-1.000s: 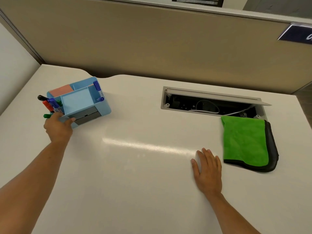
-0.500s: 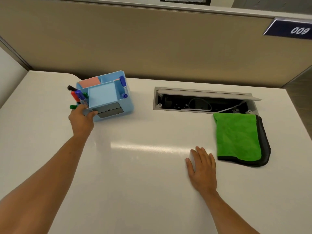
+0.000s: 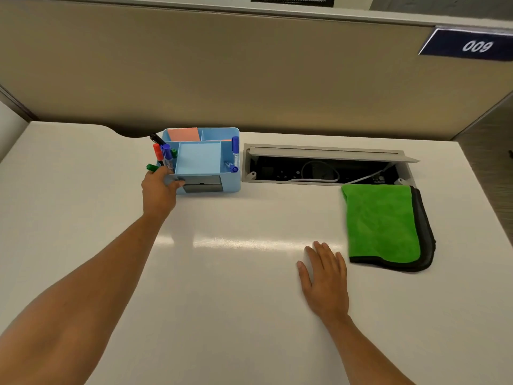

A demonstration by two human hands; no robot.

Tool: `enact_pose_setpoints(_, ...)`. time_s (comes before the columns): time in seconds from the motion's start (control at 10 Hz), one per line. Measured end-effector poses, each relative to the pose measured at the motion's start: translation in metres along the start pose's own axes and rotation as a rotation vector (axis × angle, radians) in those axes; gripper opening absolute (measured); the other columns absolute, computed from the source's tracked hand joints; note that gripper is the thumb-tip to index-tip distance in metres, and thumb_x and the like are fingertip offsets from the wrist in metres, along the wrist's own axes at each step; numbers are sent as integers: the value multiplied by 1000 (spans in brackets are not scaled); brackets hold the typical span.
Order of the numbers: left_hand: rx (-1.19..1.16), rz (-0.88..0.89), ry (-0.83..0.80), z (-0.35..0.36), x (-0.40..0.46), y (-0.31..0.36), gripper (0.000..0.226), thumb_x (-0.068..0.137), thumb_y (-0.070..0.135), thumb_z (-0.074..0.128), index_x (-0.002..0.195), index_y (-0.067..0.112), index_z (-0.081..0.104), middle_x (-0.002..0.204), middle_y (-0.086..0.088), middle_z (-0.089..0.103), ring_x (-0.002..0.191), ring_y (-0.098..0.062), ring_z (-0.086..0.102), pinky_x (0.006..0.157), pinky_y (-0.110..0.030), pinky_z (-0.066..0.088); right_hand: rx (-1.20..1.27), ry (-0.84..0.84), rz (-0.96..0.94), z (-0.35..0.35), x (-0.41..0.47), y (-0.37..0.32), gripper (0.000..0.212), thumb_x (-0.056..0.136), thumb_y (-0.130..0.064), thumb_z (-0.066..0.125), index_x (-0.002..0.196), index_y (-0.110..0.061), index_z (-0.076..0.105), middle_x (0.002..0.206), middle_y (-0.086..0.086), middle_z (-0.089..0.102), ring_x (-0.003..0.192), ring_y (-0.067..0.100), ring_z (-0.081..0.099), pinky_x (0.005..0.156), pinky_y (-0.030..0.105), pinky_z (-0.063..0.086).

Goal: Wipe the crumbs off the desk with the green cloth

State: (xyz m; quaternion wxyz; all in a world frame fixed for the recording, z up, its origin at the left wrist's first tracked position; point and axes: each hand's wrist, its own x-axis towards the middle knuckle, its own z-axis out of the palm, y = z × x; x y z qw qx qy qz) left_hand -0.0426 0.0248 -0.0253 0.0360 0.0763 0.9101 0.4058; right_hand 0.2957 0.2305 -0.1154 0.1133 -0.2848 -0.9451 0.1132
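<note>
A folded green cloth (image 3: 381, 222) with a dark grey underside lies on the white desk (image 3: 236, 287) at the right, just in front of the cable hatch. My right hand (image 3: 324, 279) rests flat on the desk, fingers apart, a little left of the cloth and not touching it. My left hand (image 3: 159, 190) grips the front left corner of a light blue desk organiser (image 3: 204, 162) at the back of the desk. I can make out no crumbs on the white surface.
The organiser holds several markers (image 3: 163, 155) and a pink notepad (image 3: 183, 134). An open cable hatch (image 3: 327, 165) with white cables lies behind the cloth. A beige partition (image 3: 249, 70) with a "009" sign (image 3: 472, 45) bounds the desk's back edge.
My left hand has pushed the organiser to the right and back, toward the partition and next to the hatch, turning it square. My right hand and the cloth have stayed in place.
</note>
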Motion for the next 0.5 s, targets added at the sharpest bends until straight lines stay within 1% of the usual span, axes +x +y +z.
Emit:
enact_pose_setpoints(0.2, 36, -17, -9, 5, 3, -1, 36, 90, 13, 63, 125, 6, 56, 133, -18, 54, 122, -34, 51, 103, -42, 44, -2, -12, 9, -1, 0, -1, 45, 95, -42, 41, 127, -15, 58, 138, 6, 56, 135, 23, 43, 116, 46, 24)
enact_pose_setpoints(0.3, 9, -25, 1, 6, -4, -2, 47, 93, 4, 55, 138, 13, 45, 144, -15, 44, 132, -31, 43, 107, -42, 39, 10, -22, 14, -3, 0, -1, 45, 95, -43, 41, 127, -15, 57, 139, 5, 55, 135, 23, 43, 116, 46, 24)
enact_pose_setpoints(0.4, -42, 19, 34, 11, -23, -5, 58, 94, -2, 49, 146, 19, 34, 157, -8, 29, 143, -27, 30, 113, -41, 30, 14, -21, 2, -3, -1, 0, 45, 95, -42, 40, 127, -16, 58, 140, 6, 55, 136, 23, 43, 116, 47, 24)
enact_pose_setpoints(0.5, -24, 23, 9, 20, -55, -11, 61, 97, 2, 46, 150, 24, 26, 163, -2, 11, 148, -23, 18, 112, -31, 21, 20, -23, 5, -5, 0, -3, 45, 95, -41, 41, 127, -15, 58, 139, 7, 55, 135, 24, 44, 115, 48, 26)
